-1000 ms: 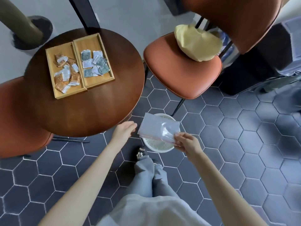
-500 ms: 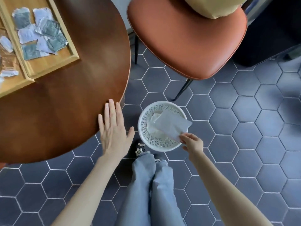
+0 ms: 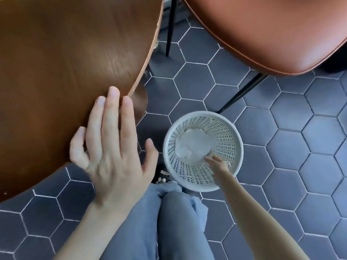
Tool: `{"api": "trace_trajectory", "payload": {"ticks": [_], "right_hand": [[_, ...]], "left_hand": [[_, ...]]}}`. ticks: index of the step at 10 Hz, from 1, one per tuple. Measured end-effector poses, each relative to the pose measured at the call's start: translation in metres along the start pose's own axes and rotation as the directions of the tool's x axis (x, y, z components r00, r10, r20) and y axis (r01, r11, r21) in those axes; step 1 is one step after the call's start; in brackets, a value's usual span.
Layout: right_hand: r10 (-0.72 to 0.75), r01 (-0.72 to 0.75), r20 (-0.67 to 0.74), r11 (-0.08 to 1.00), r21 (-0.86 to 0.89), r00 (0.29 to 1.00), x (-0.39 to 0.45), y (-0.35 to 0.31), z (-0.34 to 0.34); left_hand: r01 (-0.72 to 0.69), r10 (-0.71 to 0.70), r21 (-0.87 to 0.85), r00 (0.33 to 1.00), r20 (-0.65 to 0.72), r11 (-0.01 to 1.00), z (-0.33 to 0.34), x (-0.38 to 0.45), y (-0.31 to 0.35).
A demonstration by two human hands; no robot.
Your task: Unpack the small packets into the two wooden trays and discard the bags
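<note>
A clear plastic bag (image 3: pixel 194 145) lies crumpled at the bottom of the white mesh basket (image 3: pixel 232 147) on the floor. My right hand (image 3: pixel 217 164) reaches down inside the basket, its fingertips pinched together on the bag's near edge. My left hand (image 3: pixel 110 147) rests flat on the edge of the round brown table (image 3: pixel 65 62), fingers spread and holding nothing. The wooden trays and the packets are out of view.
An orange chair seat (image 3: pixel 272 30) with black legs stands just beyond the basket. My legs in blue jeans (image 3: pixel 169 222) are below, next to the basket. The floor is dark hexagonal tile (image 3: pixel 300 147).
The view has dropped closer to the floor, and the trays have left the frame. My right hand has lowered the bag from above the rim into the basket. My left hand stays on the table edge.
</note>
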State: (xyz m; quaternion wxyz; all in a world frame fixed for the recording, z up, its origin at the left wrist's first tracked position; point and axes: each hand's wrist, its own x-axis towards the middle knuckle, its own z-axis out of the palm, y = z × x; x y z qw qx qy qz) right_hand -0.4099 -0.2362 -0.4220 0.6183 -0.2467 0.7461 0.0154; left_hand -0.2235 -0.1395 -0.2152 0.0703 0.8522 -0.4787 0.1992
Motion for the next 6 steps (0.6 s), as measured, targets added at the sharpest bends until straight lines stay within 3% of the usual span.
{"api": "trace_trajectory", "payload": {"ticks": [2,3,4,6], "right_hand": [[0.057,-0.049,0.067,0.991,-0.123,0.996,0.022,0.012,-0.002],[0.073,-0.066,0.089,0.994,-0.084,0.993,0.012,0.008,-0.009],[0.040,-0.032,0.142,0.998,-0.059,0.989,-0.007,-0.003,-0.020],[-0.095,0.086,0.208,0.995,0.050,0.973,-0.084,-0.047,-0.039]], "left_hand": [[0.016,-0.022,-0.125,0.998,-0.052,0.992,0.004,0.000,0.000],[0.030,-0.032,-0.078,0.999,-0.025,0.996,0.001,0.001,0.002],[0.043,-0.043,-0.040,0.999,0.019,0.998,-0.003,-0.001,0.004],[0.069,-0.057,-0.041,0.967,0.246,0.997,-0.027,0.006,0.005]]}}
